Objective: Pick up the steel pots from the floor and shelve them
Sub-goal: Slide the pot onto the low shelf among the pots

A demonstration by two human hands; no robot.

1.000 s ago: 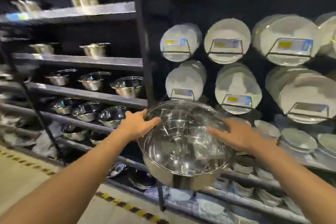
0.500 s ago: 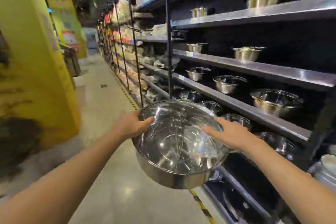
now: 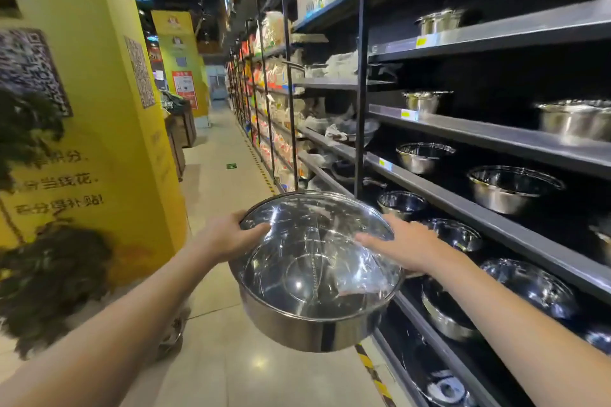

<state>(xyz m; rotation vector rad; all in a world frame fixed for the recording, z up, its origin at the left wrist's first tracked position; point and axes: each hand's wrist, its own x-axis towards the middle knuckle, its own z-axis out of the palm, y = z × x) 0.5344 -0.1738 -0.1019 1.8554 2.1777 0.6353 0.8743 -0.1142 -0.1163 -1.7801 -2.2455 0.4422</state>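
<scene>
I carry a wide steel pot [image 3: 307, 327] with a clear glass lid at waist height over the aisle floor. My left hand [image 3: 228, 236] grips its left rim, thumb lying on the lid. On the right side, my right hand [image 3: 406, 246] holds the rim with fingers spread across the glass. The pot hangs just left of the dark shelf rack [image 3: 496, 228], whose levels carry several steel pots and bowls [image 3: 510, 187].
A yellow pillar [image 3: 109, 142] with posters stands on the left. The tiled aisle floor [image 3: 228, 155] runs ahead between pillar and rack. Yellow-black tape [image 3: 373, 373] marks the floor along the rack's foot. Something metallic lies on the floor by the pillar [image 3: 172, 334].
The view swung left from the plate wall to look down the aisle. Both hands kept their hold and the pot stayed in front of me, now beside the pot shelves.
</scene>
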